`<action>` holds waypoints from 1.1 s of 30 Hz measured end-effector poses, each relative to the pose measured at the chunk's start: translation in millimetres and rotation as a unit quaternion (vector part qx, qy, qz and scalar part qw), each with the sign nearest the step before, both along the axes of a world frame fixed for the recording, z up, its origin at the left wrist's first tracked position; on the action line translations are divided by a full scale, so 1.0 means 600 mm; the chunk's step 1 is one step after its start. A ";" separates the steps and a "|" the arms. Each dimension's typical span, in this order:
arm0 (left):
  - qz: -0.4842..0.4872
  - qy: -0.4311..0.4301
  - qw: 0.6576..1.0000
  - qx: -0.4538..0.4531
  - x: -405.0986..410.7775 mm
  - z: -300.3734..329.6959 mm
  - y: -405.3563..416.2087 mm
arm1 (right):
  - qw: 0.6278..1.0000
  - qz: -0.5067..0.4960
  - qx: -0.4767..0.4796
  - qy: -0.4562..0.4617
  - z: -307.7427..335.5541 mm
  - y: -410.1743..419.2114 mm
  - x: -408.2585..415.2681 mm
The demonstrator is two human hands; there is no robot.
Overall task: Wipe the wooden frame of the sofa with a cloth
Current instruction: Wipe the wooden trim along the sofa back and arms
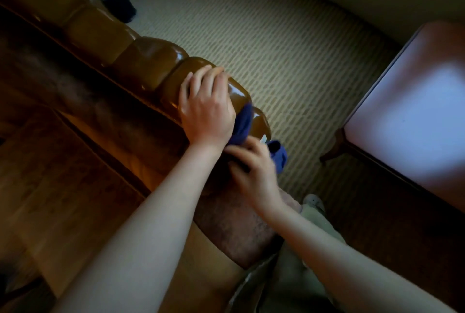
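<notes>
Far up and left of your fingers a dark cup [116, 0] stands on the carpet [276, 43] just beside the glossy wooden frame [151, 61]; it is well apart from you now, but a long sweep that way could knock it over.

Your left hand [206, 104] lies on the frame's rounded end, its fingers [201, 78] straight, slightly spread and pressed flat to the wood, pinching nothing. The polished surface looks slick, so if you lean on that palm it may slide off.

The blue cloth [242, 124] is bunched just below and right of that hand, draped across the end of the frame. Your right hand [254, 174] grips it from beneath, fingers [241, 155] curled into the fabric. A loose tail hangs off past those fingers, towards the carpet; I judge it could drag or slip free if your grip loosens. Wadded like this, the cloth may skip the grooves between the carved lobes.

A low bench [402, 116] stands well off to the right.
</notes>
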State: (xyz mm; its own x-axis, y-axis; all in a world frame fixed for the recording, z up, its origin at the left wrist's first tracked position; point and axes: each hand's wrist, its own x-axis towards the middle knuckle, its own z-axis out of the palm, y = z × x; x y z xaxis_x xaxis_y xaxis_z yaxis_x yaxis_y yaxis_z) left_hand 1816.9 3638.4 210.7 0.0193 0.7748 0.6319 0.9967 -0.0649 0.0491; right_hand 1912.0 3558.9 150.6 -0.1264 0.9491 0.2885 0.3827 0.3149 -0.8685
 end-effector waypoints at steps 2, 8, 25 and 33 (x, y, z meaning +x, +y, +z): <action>-0.003 -0.008 1.000 -0.010 0.000 0.001 -0.002 | 0.994 0.063 0.062 -0.065 -0.007 -0.005 -0.011; -0.008 -0.031 0.999 -0.028 -0.004 0.003 -0.003 | 0.991 0.044 0.094 -0.080 -0.021 0.006 0.005; -0.056 -0.064 0.995 -0.047 -0.010 0.017 0.000 | 0.969 -0.145 -0.174 0.100 0.046 0.098 0.028; -0.016 -0.061 0.994 -0.090 0.001 0.031 -0.004 | 0.948 -0.094 -0.281 0.118 0.089 0.198 0.051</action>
State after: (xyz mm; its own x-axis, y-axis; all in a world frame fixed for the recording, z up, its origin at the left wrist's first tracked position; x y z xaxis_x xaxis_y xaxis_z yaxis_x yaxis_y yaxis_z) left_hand 1817.5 3636.2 229.1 -0.0228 0.8759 0.4819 0.9802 -0.0754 0.1833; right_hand 1942.4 3677.5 204.2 0.0653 0.9603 -0.2711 0.1611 -0.2783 -0.9469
